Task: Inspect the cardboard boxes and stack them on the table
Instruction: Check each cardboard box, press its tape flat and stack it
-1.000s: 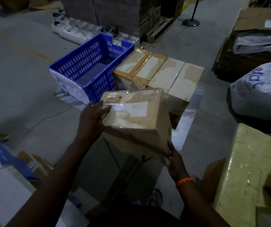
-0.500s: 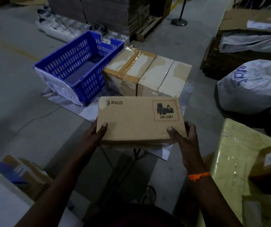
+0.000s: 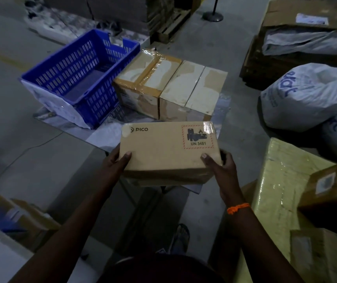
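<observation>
Ahead and to the left of the left hand (image 3: 118, 163), a blue crate (image 3: 77, 78) sits on the tabletop (image 3: 102, 137); only its own slotted floor shows inside. The left hand grips the near-left corner of the PICO box (image 3: 163, 154), thumb on top, fingers hidden underneath. The box hangs in the air between the two hands, printed face up, its long axis running left to right. The right hand (image 3: 223, 170) clamps the near-right corner the same way. Straight ahead of both hands, just past the held box, a taped box (image 3: 143, 82) and a plain box (image 3: 194, 88) stand touching side by side. Setting it down likely means a forward reach, both hands equally near. Right of the right hand lies a yellow wrapped package (image 3: 281, 180).
</observation>
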The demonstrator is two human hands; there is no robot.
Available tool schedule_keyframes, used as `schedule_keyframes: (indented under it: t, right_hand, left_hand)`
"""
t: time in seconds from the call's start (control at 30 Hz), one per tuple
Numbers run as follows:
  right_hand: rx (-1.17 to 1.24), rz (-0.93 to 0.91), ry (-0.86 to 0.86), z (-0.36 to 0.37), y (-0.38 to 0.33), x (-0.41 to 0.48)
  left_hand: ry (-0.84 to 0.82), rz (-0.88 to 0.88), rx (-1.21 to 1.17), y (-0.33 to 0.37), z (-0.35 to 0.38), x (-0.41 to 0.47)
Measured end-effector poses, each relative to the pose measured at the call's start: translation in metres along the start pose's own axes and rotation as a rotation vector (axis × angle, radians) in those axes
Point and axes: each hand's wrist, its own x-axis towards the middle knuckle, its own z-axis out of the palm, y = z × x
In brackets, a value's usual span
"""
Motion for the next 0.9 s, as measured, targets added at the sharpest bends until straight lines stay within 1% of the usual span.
schedule_keyframes:
  t: [0.1, 0.17, 0.23, 0.43, 0.5, 0.6, 0.67, 0.7, 0.8, 0.87, 0.9]
  right_hand:
    - [0.018, 0.061, -0.07, -0.006, -0.007, 0.023]
    - [-0.014, 0.083, -0.143, -0.01, -0.012, 0.037]
    - [-0.039, 0.077, -0.203, -0.011, -0.02, 0.046]
    - [-0.052, 0.07, -0.225, 0.008, -0.038, 0.065]
    - [-0.059, 0.035, -0.2, 0.014, -0.039, 0.059]
    - [-0.058, -0.029, -0.142, 0.017, -0.038, 0.034]
    - [-0.036, -0.022, -0.157, 0.018, -0.034, 0.016]
    - [-0.028, -0.009, -0.162, 0.019, -0.03, 0.009]
    - [-0.002, 0.06, -0.079, 0.023, -0.01, -0.008]
    - [-0.004, 0.114, 0.013, 0.024, 0.009, -0.015]
    - [-0.032, 0.131, 0.039, 0.024, 0.02, -0.018]
  left_hand:
    - [0.049, 0.033, 0.024, 0.014, 0.005, 0.017]
    - [0.103, 0.002, 0.035, 0.023, 0.007, 0.029]
    - [0.105, -0.016, 0.036, 0.031, 0.007, 0.04]
    - [0.122, -0.071, 0.011, 0.049, 0.012, 0.055]
    - [0.138, -0.054, 0.012, 0.049, 0.012, 0.051]
    - [0.276, 0.016, -0.025, 0.042, 0.002, 0.032]
    - [0.387, 0.029, -0.201, 0.034, -0.01, 0.018]
    - [0.405, 0.02, -0.312, 0.029, -0.016, 0.012]
    - [0.402, -0.064, -0.513, 0.004, -0.024, 0.0]
    - [0.388, -0.125, -0.518, -0.017, -0.023, -0.006]
    - [0.357, -0.134, -0.479, -0.028, -0.021, -0.007]
